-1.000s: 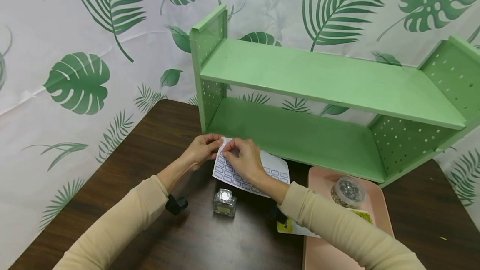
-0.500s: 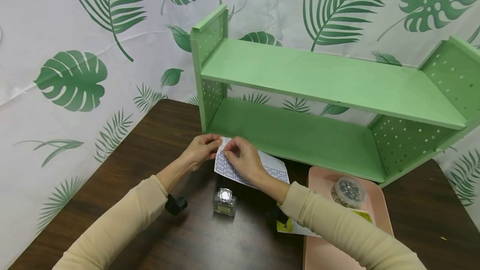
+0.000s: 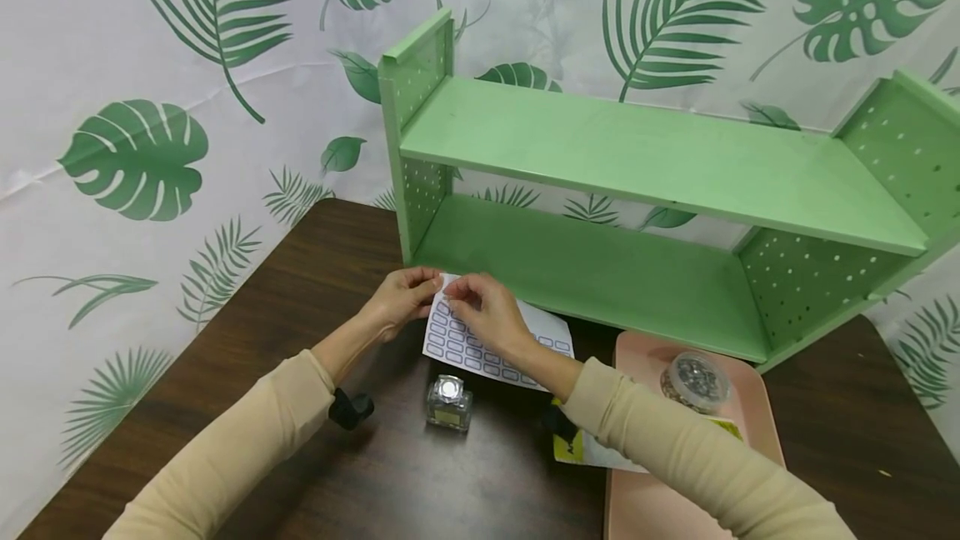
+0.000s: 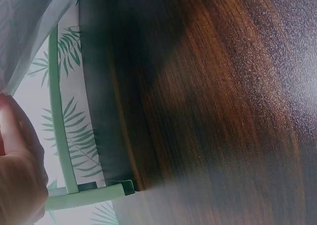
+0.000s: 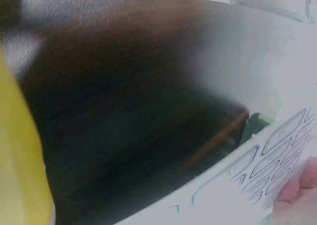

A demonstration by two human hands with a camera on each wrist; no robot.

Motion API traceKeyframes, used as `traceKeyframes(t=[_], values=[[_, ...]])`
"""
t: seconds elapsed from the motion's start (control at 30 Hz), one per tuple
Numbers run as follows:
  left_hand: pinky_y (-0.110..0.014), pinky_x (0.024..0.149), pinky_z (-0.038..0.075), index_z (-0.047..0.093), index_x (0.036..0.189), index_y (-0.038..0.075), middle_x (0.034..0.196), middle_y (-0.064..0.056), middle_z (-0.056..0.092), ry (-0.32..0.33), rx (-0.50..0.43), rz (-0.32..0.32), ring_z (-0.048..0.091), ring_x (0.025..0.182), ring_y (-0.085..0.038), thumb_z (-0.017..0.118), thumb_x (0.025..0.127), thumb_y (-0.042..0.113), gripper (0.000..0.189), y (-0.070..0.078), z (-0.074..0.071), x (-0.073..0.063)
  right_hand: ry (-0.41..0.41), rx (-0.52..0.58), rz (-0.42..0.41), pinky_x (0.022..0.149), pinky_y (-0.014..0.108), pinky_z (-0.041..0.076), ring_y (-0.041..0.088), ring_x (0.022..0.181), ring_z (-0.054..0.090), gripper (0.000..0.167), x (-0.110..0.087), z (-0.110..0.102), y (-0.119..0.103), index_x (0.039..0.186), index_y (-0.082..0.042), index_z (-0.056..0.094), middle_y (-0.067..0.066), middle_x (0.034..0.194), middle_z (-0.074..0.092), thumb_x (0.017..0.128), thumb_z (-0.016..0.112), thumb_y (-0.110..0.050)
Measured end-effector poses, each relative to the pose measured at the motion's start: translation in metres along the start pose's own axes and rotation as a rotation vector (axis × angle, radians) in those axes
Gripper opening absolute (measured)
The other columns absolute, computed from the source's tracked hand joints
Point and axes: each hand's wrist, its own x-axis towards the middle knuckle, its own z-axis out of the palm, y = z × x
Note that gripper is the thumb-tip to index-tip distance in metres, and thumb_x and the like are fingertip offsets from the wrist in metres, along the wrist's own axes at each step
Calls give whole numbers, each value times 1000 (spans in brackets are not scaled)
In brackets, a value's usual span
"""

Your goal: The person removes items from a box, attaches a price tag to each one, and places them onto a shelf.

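In the head view a white sheet of sticker labels, printed with rows of blue-bordered boxes, is held up in front of the green shelf. My left hand pinches its upper left corner between thumb and forefinger; the left wrist view shows that hand at the edge, under the sheet. My right hand reaches across the sheet's face, thumb and forefinger pinched together at a label near the same corner. Its fingers hide that label. The right wrist view catches the sheet's printed rows.
Below the sheet stands a small clear glass bottle on the dark wooden table. A two-tier green shelf stands behind. At right, a pink tray bears a round clear tub and a yellow-and-white packet.
The sheet's lower edge swung up a little, then came back down. Both hands stay at the upper left corner with nearly the same grip; the right fingers shift slightly.
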Motion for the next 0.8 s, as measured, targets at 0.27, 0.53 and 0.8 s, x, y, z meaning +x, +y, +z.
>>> traceKeyframes(t=[0.27, 0.53, 0.8], values=[[-15, 65, 52, 44, 121, -15, 90, 2, 56, -7, 2, 7, 59, 74, -3, 45, 99, 7, 32, -1, 1, 1, -26, -59, -9, 71, 22, 44, 15, 80, 51, 7, 1, -1, 2, 85, -4, 68, 6, 84, 58, 80, 69, 1], [-15, 65, 52, 45, 120, -15, 91, 0, 55, -4, -4, 9, 58, 76, -3, 45, 99, 7, 30, -2, 1, 1, -35, -70, -6, 67, 22, 42, 15, 76, 51, 3, 1, 0, 1, 86, -2, 65, 8, 84, 59, 83, 67, -2], [-16, 66, 52, 45, 119, -15, 93, 0, 55, 2, -6, 2, 58, 77, -3, 45, 99, 7, 30, -5, -1, 1, -40, -92, 14, 63, 22, 42, 13, 71, 52, 4, -1, -1, 2, 88, -3, 63, 6, 81, 64, 84, 64, -3]])
